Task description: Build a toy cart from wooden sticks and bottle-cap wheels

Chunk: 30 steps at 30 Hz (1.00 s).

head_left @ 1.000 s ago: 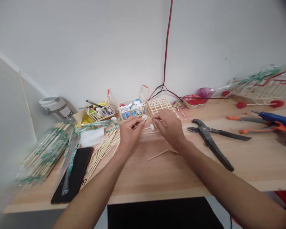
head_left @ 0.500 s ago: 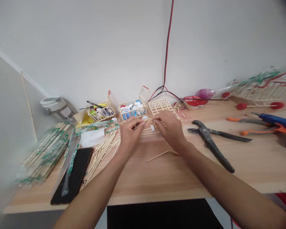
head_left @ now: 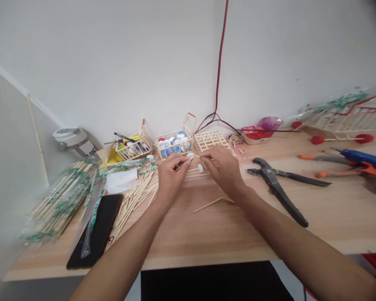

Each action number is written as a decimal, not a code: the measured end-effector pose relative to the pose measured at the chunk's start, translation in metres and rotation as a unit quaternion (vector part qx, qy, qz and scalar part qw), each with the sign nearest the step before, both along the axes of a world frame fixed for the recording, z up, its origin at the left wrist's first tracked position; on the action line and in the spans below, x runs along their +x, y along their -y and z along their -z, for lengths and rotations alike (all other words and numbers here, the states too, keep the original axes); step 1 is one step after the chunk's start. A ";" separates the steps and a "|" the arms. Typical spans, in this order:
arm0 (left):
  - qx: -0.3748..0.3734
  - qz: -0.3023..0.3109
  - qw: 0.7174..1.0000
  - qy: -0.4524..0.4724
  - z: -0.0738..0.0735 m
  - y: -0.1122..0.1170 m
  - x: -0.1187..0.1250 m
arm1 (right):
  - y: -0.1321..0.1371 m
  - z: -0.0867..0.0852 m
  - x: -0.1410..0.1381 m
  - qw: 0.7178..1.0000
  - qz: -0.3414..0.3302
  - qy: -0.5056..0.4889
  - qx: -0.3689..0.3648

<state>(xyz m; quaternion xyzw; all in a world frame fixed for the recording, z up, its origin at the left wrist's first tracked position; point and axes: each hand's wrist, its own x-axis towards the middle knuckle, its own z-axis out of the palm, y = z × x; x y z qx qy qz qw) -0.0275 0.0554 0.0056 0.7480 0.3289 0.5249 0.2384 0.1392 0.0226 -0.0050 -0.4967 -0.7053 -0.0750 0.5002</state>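
My left hand (head_left: 172, 175) and my right hand (head_left: 224, 171) hover close together over the wooden workbench (head_left: 225, 234). Fingertips of both pinch a thin wooden stick (head_left: 203, 158) between them. Below it lies a white bottle-cap wheel (head_left: 200, 168) on a stick axle, partly behind my fingers. A bent wooden stick piece (head_left: 211, 204) lies just below my right wrist. A small wooden lattice frame (head_left: 209, 141) stands just beyond my right hand. Loose wooden sticks (head_left: 136, 200) are scattered left of my left wrist.
Wooden cages (head_left: 174, 142) hold colored bottle caps at the back. Black-handled shears (head_left: 277, 186), orange-handled pliers (head_left: 329, 163) and a blue glue gun (head_left: 363, 161) lie right. A black phone (head_left: 97, 230) and wrapped stick bundles (head_left: 59, 200) lie left. A red-and-black cable (head_left: 219, 83) runs down the wall.
My hands have barely moved, and the view has shifted only slightly. The grip on the stick looks the same.
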 end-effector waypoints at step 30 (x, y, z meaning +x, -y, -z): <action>-0.007 -0.009 1.000 -0.002 0.000 0.002 0.001 | -0.001 0.000 0.003 1.000 0.000 0.019 0.016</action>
